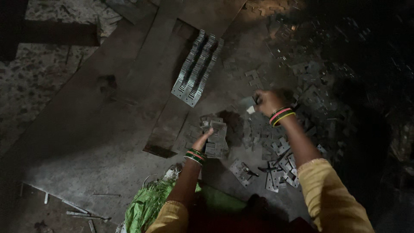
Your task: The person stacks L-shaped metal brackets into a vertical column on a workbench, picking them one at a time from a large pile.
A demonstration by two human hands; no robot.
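Note:
My left hand (pixel 202 139) grips a small stack of flat grey metal plates (pixel 215 136) held just above the floor. My right hand (pixel 266 102), with coloured bangles on the wrist, is closed on a single metal plate (pixel 249 105) to the right of the stack, a little farther away. Loose plates of the same kind (pixel 280 151) lie scattered under and around my right forearm.
Two neat long rows of stacked plates (pixel 197 71) lie ahead on a large metal sheet (pixel 129 99). A dark heap of loose plates (pixel 319 73) fills the right side. A green sack (pixel 148 205) lies by my knees. Speckled floor (pixel 34 82) shows at left.

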